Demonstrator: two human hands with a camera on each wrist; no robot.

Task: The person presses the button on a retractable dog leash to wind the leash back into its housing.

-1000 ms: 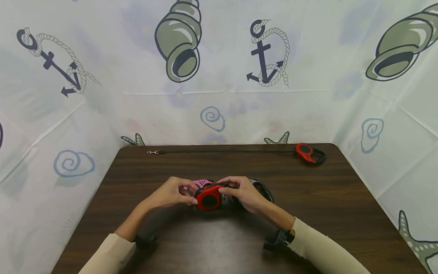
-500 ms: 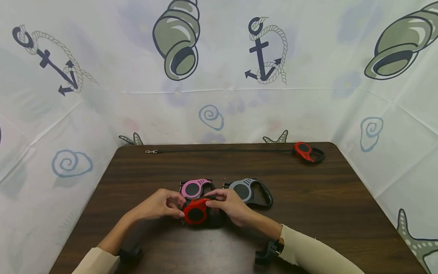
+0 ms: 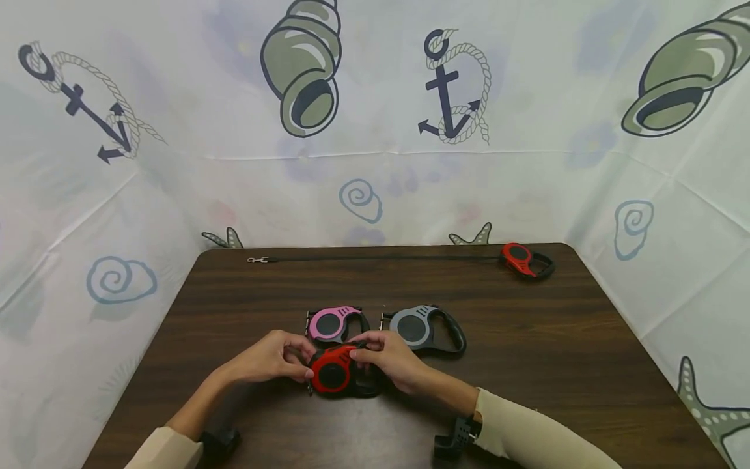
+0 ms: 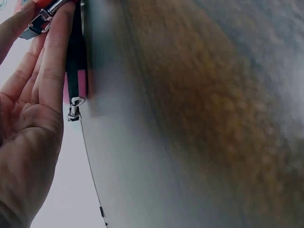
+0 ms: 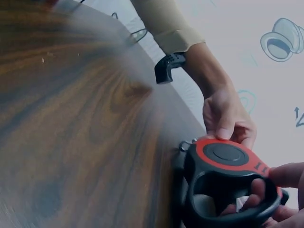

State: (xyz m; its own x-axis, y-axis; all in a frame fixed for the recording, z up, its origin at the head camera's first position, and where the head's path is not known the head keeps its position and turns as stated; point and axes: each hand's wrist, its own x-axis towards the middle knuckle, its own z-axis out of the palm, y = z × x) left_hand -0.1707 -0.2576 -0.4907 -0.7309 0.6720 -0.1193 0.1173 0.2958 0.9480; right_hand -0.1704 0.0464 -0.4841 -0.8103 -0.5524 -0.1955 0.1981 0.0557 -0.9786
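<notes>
Both hands hold a red and black retractable dog leash (image 3: 331, 376) low over the front middle of the table. My left hand (image 3: 275, 358) pinches its left end, close to the metal clip (image 4: 42, 19) that shows in the left wrist view. At the other end, my right hand (image 3: 389, 358) grips the upper side by the black handle loop (image 5: 232, 218), with fingers showing through the loop in the right wrist view. Just behind lies a pink retractable leash (image 3: 327, 324), partly covered by the red one. A grey retractable leash (image 3: 413, 327) lies behind my right hand.
Along the back edge of the dark wooden table (image 3: 527, 365), a second red leash (image 3: 517, 258) lies at the right. Its black strap (image 3: 387, 258) is stretched left to a metal clip (image 3: 256, 260). A printed cloth (image 3: 363, 98) hangs behind and at the sides.
Both hands have brought the red leash to the left and nearer the front edge. The pink and grey leashes, mostly covered earlier, now show behind it.
</notes>
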